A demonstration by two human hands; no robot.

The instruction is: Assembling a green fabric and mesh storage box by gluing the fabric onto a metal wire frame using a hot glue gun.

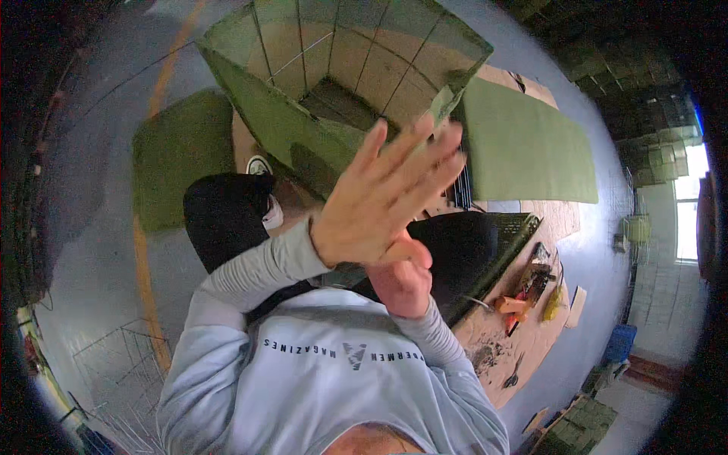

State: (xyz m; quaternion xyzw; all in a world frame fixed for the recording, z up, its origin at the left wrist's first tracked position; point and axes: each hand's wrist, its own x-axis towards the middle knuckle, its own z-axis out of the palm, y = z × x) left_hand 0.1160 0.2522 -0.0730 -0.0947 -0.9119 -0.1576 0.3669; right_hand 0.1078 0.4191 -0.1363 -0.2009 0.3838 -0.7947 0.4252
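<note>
My left hand point(390, 189) is raised in front of my chest, fingers stretched out and apart, holding nothing. Below its heel and crossing close to it is my right hand point(407, 279), partly covered by the left. Its fingers are hidden or blurred, so their pose cannot be made out. Beyond the hands stands a large open-topped box point(258, 106) of green sheet with thin dark wires along its walls. The left fingertips overlap its near corner in the picture; I see no clear grip on it.
Green sheets lie at the left point(182, 163) and right point(531, 144). Brown cardboard point(474, 334) at my right carries an orange-handled tool point(512, 305), a yellow-handled tool point(553, 303) and scissors point(514, 371). A blue bin point(622, 343) stands farther right. A yellow line point(144, 265) runs along the grey floor.
</note>
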